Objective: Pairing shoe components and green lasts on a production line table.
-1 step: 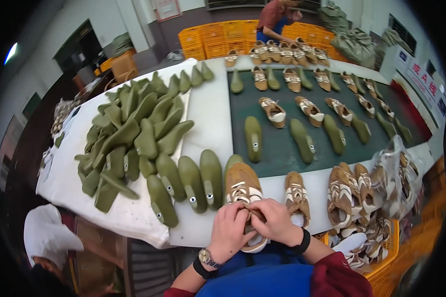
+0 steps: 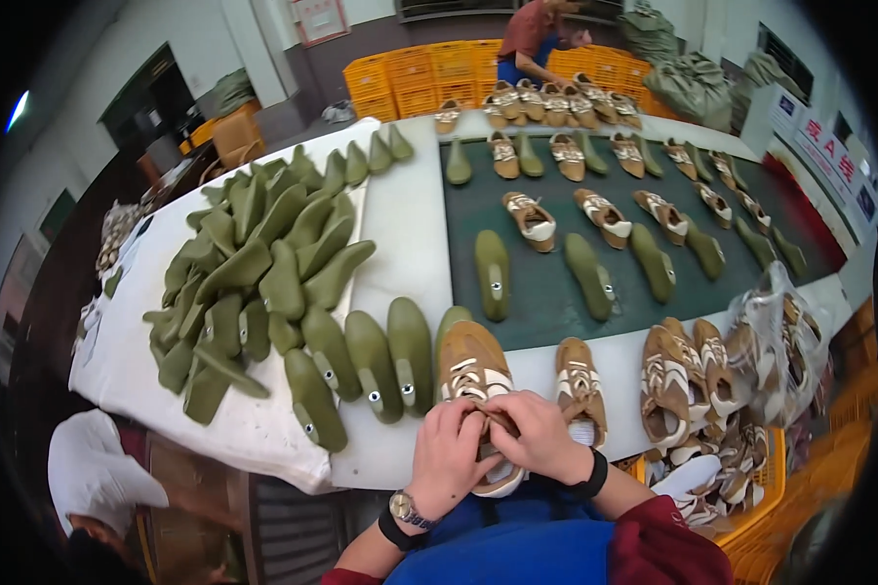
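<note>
A brown suede sneaker with white laces and trim [image 2: 473,356] stands toe-away at the near table edge, between my forearms. My left hand [image 2: 447,453] and my right hand [image 2: 535,437] both grip its collar opening, thumbs and fingers pinched at the tongue and top of the laces. The shoe's inside is mostly hidden by my fingers. Just behind its toe, partly covered, lies a green shoe last [image 2: 452,317]. Left of it more green lasts [image 2: 412,351] rest in a row, and to its right another brown sneaker [image 2: 579,385] sits apart.
A heap of green lasts [image 2: 273,253] covers the white left table [image 2: 117,361]. Sneakers and lasts stand in rows on the dark green belt [image 2: 537,302]. At right are a clear plastic bag of shoes [image 2: 780,341] and an orange crate [image 2: 773,487]. A co-worker [image 2: 532,44] stands across; another person in a white cap [image 2: 98,468] is at left.
The whole view has shifted very slightly to the left. Both my hands keep the same grip on the sneaker.
</note>
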